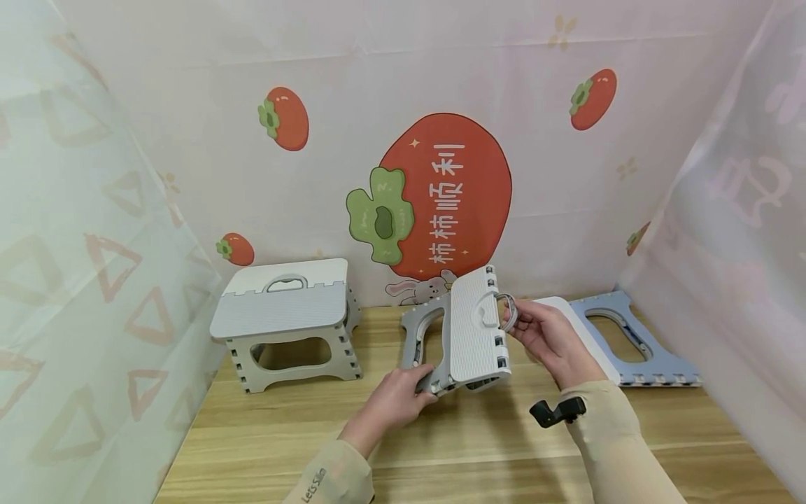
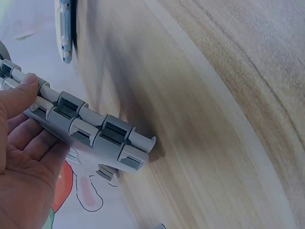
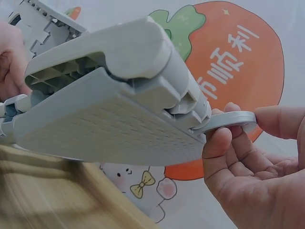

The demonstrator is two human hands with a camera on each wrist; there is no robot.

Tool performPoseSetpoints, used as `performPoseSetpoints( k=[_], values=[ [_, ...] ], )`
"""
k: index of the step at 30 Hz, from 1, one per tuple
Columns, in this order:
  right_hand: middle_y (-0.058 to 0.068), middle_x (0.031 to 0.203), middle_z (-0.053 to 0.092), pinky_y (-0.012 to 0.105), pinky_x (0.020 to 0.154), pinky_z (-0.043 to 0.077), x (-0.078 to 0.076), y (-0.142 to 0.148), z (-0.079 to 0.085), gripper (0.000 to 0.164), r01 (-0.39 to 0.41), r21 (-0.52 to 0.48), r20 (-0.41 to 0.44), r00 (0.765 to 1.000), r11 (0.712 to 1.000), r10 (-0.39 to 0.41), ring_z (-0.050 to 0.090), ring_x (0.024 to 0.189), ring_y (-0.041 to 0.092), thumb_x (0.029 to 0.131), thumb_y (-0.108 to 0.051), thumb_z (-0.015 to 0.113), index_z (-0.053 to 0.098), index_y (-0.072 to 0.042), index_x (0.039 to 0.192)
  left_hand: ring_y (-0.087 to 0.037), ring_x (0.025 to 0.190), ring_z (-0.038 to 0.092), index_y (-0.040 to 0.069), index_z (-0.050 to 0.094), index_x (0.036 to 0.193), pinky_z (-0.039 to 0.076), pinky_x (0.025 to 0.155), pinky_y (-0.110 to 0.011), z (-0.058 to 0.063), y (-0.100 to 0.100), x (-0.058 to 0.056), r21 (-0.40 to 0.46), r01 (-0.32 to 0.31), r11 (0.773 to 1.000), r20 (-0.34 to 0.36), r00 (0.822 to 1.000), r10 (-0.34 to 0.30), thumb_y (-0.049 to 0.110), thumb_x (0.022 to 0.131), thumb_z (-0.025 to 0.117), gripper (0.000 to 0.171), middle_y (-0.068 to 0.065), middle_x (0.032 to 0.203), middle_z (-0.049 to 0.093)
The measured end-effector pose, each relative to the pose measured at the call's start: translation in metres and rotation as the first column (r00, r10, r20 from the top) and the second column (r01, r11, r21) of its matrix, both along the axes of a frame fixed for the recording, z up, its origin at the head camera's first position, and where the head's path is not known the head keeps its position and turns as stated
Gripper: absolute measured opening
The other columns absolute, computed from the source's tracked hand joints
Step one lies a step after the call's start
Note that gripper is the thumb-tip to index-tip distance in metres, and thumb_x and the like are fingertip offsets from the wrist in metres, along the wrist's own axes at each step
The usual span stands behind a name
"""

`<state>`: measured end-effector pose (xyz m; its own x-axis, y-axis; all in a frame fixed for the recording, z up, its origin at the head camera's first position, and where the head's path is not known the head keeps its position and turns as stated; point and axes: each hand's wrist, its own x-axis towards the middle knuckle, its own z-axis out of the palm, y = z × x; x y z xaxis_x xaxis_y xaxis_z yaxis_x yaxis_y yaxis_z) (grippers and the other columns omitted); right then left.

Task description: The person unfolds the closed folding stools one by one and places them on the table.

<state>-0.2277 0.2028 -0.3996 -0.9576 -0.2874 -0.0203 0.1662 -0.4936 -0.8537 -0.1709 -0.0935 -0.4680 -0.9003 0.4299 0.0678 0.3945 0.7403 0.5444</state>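
A grey-and-white folding stool [image 1: 474, 323], partly folded, is held tilted up between both hands in the head view. My left hand [image 1: 398, 397] grips the near lower edge of its grey leg frame. In the left wrist view, the thumb of that left hand [image 2: 24, 143] lies on the hinged edge [image 2: 90, 119] and the fingers are behind it. Fingers and thumb of my right hand [image 1: 546, 337] pinch the grey carry handle [image 1: 510, 313]. The right wrist view shows the handle [image 3: 236, 119] between thumb and fingers, with the ribbed white panel [image 3: 109, 124] beside it.
An unfolded grey-and-white stool [image 1: 283, 315] stands at the left of the wooden table [image 1: 441, 462]. A blue-and-white folding stool [image 1: 630, 343] lies flat at the right, partly behind my right forearm. Patterned cloth [image 1: 315, 210] hangs behind and along both sides.
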Motion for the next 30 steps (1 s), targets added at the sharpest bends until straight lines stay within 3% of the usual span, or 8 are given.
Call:
performPoseSetpoints(
  k=[6,16,23,30],
  values=[
    [0.008,0.089,0.073,0.027,0.080,0.059,0.001,-0.002,0.005,0.027,0.000,-0.010,-0.016,1.000,1.000,0.000,0.068,0.081,0.014,0.109,-0.007,0.047,0.073,0.003,0.106,-0.016,0.093,0.067,0.006,0.062,0.138,0.058,0.083,-0.037,0.000,0.001,0.002,0.025,0.001,1.000,-0.007,1.000,-0.001,0.027,0.091,0.078,0.054,-0.015,0.122,0.072],
    [0.007,0.095,0.074,0.027,0.080,0.059,0.003,-0.006,0.015,0.024,-0.003,0.003,-0.040,0.999,1.000,0.003,0.070,0.086,0.014,0.108,-0.007,0.049,0.072,0.001,0.109,-0.026,0.114,0.068,0.007,0.061,0.140,0.056,0.098,-0.044,0.000,0.002,0.005,0.074,-0.022,0.997,0.012,1.000,0.021,0.026,0.091,0.078,0.055,-0.017,0.128,0.069],
    [0.006,0.097,0.075,0.026,0.081,0.060,0.005,-0.009,0.021,0.023,0.006,0.039,-0.058,0.998,0.999,-0.004,0.072,0.087,0.014,0.107,-0.009,0.053,0.073,-0.002,0.113,-0.021,0.111,0.068,0.005,0.061,0.139,0.057,0.096,-0.041,-0.001,0.003,0.005,0.113,-0.022,0.993,0.016,1.000,0.020,0.027,0.093,0.077,0.054,-0.014,0.127,0.071],
    [0.009,0.108,0.075,0.026,0.084,0.060,0.007,-0.013,0.028,0.031,0.001,0.084,-0.075,0.997,0.996,0.006,0.071,0.093,0.015,0.106,-0.011,0.057,0.063,0.006,0.131,-0.018,0.112,0.068,0.007,0.063,0.138,0.058,0.094,-0.040,0.000,0.004,0.007,0.157,-0.018,0.987,0.030,0.999,0.014,0.024,0.093,0.077,0.051,-0.013,0.126,0.071]
  ],
)
